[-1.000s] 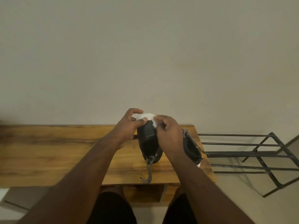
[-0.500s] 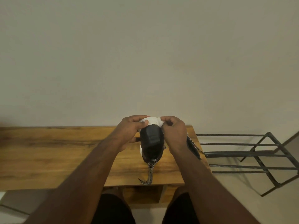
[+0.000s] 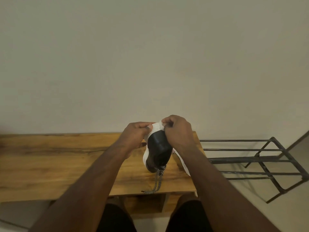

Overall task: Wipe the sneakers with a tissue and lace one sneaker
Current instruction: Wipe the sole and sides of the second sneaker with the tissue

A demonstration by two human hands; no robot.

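Sneaker tipped up on its heel end on wooden bench, toe raised toward the wall, near the bench's right end. Black upper, smooth and slightly glossy over the toe, with a crease across the middle. White rubber sole wrapping the toe as a ribbed band and running down the left edge as a pale strip. Black-and-white woven lace spilling from the lower end of the shoe, two strands trailing down over the wood, one tip lying close to the bench's front edge.

Left hand curled around the left side of the toe, thumb laid on the white band, fingers wrapped behind. Right hand curled at the right side of the toe, fingertips bunched and pinching at the top corner of the white band; cannot tell whether a tissue sits between them, white on white there. Both forearms reaching in from the bottom corners, hands nearly touching across the toe.

Pale strip of a second sneaker just showing beside the right forearm, mostly hidden. Black metal rack standing on the floor just right of the bench, rails running sideways. Plain light wall behind. Dark shorts at the bottom edge.
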